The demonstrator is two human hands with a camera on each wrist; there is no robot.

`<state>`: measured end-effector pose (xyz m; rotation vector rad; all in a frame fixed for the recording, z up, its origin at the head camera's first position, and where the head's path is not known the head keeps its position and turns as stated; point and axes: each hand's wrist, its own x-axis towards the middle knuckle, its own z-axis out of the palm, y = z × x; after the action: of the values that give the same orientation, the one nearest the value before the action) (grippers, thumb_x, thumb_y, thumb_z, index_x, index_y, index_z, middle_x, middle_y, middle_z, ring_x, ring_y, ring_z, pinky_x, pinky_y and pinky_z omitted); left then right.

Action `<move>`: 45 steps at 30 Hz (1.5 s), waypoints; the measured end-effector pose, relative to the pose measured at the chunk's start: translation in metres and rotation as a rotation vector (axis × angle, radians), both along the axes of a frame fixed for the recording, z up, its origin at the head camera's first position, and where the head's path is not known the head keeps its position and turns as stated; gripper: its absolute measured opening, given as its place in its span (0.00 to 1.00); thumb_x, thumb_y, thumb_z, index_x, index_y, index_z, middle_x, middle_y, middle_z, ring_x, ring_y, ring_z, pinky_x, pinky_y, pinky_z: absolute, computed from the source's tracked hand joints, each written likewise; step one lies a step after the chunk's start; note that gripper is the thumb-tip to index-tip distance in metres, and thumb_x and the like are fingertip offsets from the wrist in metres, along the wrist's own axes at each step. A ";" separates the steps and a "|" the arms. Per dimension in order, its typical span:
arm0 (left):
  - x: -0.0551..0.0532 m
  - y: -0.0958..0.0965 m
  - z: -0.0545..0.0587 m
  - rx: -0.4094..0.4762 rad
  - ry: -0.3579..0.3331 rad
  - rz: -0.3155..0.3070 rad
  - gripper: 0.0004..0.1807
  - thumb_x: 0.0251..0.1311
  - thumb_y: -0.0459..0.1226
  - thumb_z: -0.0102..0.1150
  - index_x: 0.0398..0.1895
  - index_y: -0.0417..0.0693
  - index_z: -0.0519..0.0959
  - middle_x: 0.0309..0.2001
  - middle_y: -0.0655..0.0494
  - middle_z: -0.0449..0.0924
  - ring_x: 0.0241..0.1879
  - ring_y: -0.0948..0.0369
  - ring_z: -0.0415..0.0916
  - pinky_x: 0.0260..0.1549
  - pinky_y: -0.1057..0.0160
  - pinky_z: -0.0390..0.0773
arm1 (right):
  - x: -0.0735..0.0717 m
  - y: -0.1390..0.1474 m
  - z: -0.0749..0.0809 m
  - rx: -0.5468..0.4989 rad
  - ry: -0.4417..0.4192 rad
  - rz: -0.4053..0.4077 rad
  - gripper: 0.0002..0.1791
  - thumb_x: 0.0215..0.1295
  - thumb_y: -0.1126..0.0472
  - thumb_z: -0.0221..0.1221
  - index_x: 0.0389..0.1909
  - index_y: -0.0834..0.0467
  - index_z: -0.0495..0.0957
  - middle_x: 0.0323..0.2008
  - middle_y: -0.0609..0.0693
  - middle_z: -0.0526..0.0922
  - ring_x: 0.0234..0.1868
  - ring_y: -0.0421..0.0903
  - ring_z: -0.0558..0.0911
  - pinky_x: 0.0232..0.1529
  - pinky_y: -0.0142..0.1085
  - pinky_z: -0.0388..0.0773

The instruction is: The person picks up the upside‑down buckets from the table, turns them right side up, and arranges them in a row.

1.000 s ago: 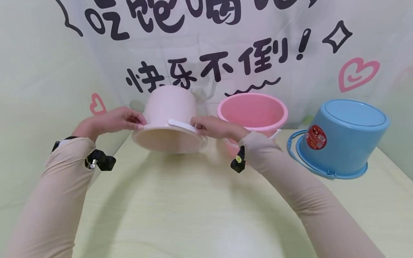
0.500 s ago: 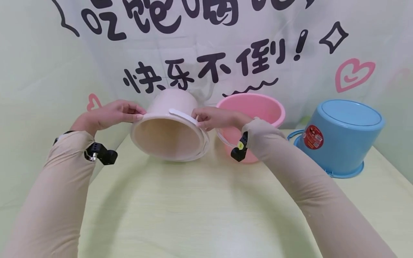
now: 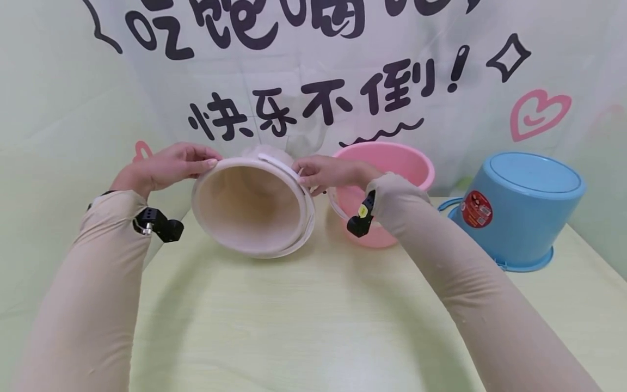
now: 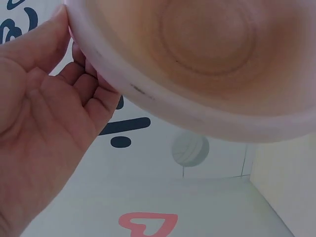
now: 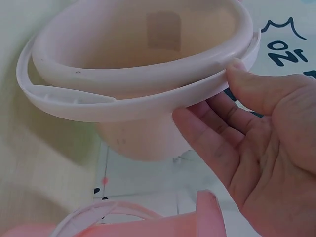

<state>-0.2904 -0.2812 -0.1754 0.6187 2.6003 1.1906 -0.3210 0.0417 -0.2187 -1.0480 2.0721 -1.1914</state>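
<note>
A pale pink bucket (image 3: 250, 207) is tipped toward me at the back left of the table, its brownish inside showing. My left hand (image 3: 171, 166) pinches the left of its rim between thumb and fingers; in the left wrist view, the fingers lie behind the rim (image 4: 163, 106). On the other side, my right hand (image 3: 333, 171) pinches the white handle (image 5: 143, 108) close against the rim, thumb on top and index finger below, as the right wrist view shows.
A brighter pink bucket (image 3: 377, 239) stands upright just right of the tipped one, partly behind my right forearm. Farther right, a blue bucket (image 3: 519, 218) with a red label sits upside down. A lettered white sheet (image 3: 323, 65) hangs behind the table (image 3: 294, 326).
The pale pink bucket has turned from mouth-down to mouth toward me, its rim coming up as both hands rose slightly with it. The other two buckets stay in place.
</note>
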 end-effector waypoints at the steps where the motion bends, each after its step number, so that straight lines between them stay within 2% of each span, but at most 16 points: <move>1: -0.001 0.000 0.000 0.001 0.003 0.003 0.16 0.66 0.38 0.49 0.51 0.38 0.74 0.38 0.58 0.79 0.41 0.55 0.74 0.42 0.64 0.75 | -0.001 0.001 0.000 -0.003 -0.019 -0.002 0.11 0.70 0.65 0.45 0.50 0.63 0.66 0.48 0.59 0.74 0.50 0.49 0.75 0.50 0.40 0.73; 9: -0.007 0.005 0.001 -0.009 0.021 0.044 0.18 0.65 0.40 0.50 0.53 0.39 0.74 0.40 0.53 0.79 0.39 0.55 0.74 0.37 0.65 0.76 | -0.007 0.006 -0.004 -0.015 -0.114 -0.003 0.14 0.70 0.62 0.45 0.54 0.61 0.66 0.50 0.56 0.74 0.52 0.50 0.75 0.51 0.42 0.73; 13: -0.010 0.007 0.001 -0.016 0.005 0.072 0.18 0.65 0.41 0.50 0.53 0.39 0.74 0.40 0.53 0.78 0.38 0.58 0.74 0.38 0.66 0.76 | -0.008 0.006 -0.003 -0.020 -0.130 -0.019 0.13 0.70 0.63 0.45 0.53 0.62 0.67 0.49 0.59 0.75 0.50 0.52 0.76 0.50 0.43 0.73; 18: -0.012 0.006 0.001 0.018 -0.033 0.105 0.16 0.65 0.40 0.50 0.51 0.41 0.75 0.39 0.55 0.77 0.36 0.60 0.74 0.36 0.65 0.76 | -0.010 0.003 -0.002 -0.031 -0.170 -0.053 0.13 0.70 0.63 0.45 0.52 0.62 0.69 0.44 0.61 0.76 0.46 0.53 0.77 0.48 0.44 0.74; 24: -0.013 0.004 0.000 -0.007 -0.038 0.124 0.18 0.66 0.41 0.49 0.53 0.39 0.73 0.40 0.53 0.76 0.37 0.60 0.73 0.38 0.64 0.76 | -0.015 -0.002 0.000 -0.027 -0.216 -0.123 0.15 0.71 0.64 0.44 0.55 0.64 0.69 0.38 0.57 0.78 0.41 0.51 0.77 0.46 0.44 0.75; 28: -0.017 0.003 0.001 -0.019 -0.036 0.140 0.20 0.66 0.41 0.48 0.55 0.37 0.72 0.38 0.54 0.76 0.35 0.60 0.73 0.37 0.64 0.76 | -0.019 -0.006 0.003 -0.022 -0.232 -0.182 0.14 0.71 0.63 0.44 0.51 0.64 0.70 0.37 0.56 0.77 0.40 0.50 0.77 0.46 0.43 0.75; 39: -0.035 0.006 0.001 -0.007 -0.039 0.209 0.16 0.64 0.39 0.51 0.49 0.37 0.75 0.31 0.59 0.76 0.29 0.64 0.73 0.31 0.66 0.76 | -0.026 -0.013 0.011 -0.018 -0.300 -0.336 0.13 0.71 0.61 0.46 0.45 0.64 0.74 0.28 0.52 0.77 0.32 0.45 0.76 0.45 0.40 0.75; 45: -0.040 0.009 0.002 -0.098 0.034 0.229 0.22 0.66 0.39 0.49 0.55 0.28 0.69 0.32 0.58 0.74 0.28 0.65 0.71 0.29 0.68 0.75 | -0.031 -0.019 0.017 0.015 -0.314 -0.395 0.12 0.70 0.59 0.48 0.40 0.63 0.76 0.27 0.52 0.76 0.30 0.45 0.75 0.43 0.39 0.76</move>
<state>-0.3308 -0.2724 -0.1731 0.3315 2.7988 1.1141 -0.3521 0.0231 -0.2015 -0.4133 2.0808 -1.4201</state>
